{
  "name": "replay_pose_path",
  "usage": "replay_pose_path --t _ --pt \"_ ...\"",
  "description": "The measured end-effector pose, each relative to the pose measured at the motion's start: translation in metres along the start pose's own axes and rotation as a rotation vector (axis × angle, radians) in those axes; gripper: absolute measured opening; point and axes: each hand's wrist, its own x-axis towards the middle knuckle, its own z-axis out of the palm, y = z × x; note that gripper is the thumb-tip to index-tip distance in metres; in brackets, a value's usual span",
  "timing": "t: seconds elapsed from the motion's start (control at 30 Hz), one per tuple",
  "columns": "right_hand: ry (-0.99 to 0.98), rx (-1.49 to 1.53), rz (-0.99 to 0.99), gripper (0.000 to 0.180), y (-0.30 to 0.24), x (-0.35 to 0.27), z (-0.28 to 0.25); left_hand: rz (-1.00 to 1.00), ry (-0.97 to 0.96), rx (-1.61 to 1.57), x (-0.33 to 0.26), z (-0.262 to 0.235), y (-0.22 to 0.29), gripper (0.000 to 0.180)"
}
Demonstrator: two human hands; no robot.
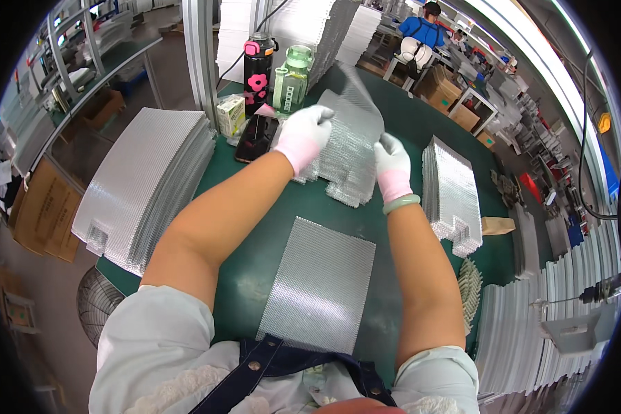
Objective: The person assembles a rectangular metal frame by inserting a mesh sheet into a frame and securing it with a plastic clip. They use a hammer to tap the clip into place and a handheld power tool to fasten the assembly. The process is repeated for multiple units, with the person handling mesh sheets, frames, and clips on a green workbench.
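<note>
Both my hands wear white gloves with pink cuffs, and they are at the far middle of the green table. My left hand (303,138) is closed at the left edge of a thin silvery mesh sheet (360,107), which is tilted up and partly blurred. On the sheet's right edge, my right hand (393,165) pinches with thumb and fingers; a pale green bangle circles that wrist. Under the raised sheet lies a pile of similar notched mesh sheets (348,183). A single rectangular mesh sheet (319,283) lies flat in front of my body.
A tall stack of mesh sheets (148,176) stands left, a smaller stack (454,193) right. Beyond my left hand are a phone (257,138), a small box (232,114), a black flask (257,72) and a green bottle (293,79). A person in blue (422,33) sits far back.
</note>
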Motion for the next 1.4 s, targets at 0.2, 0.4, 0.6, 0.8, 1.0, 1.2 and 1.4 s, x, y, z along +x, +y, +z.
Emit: replay_pose_path --t 0.2,0.4,0.6,0.8,1.0,1.2,1.4 --pt "0.097 -0.363 0.375 0.070 -0.017 0.006 -0.010 -0.122 -0.195 -0.047 0.019 -0.013 -0.031 0.040" --pt "-0.147 -0.233 0.343 0.043 0.059 0.032 -0.014 -0.220 -0.466 -0.518 0.003 0.002 -0.096 0.043" --pt "0.088 0.380 0.116 0.020 0.016 0.022 -0.002 -0.378 -0.461 -0.672 -0.026 -0.002 -0.104 0.047" --pt "-0.017 0.065 0.173 0.041 0.015 -0.002 0.006 -0.514 -0.524 -0.891 -0.029 0.003 -0.121 0.044" --pt "-0.094 0.304 0.166 0.036 0.022 0.009 -0.006 -0.583 -0.411 -1.051 -0.040 -0.004 -0.107 0.039" --pt "0.356 1.114 0.200 0.032 -0.013 0.015 -0.025 -0.033 -0.572 -0.284 -0.038 0.004 -0.111 0.036" --pt "0.059 0.942 -0.033 0.016 -0.075 -0.035 -0.083 0.326 -0.166 0.443 -0.049 0.006 -0.084 0.025"
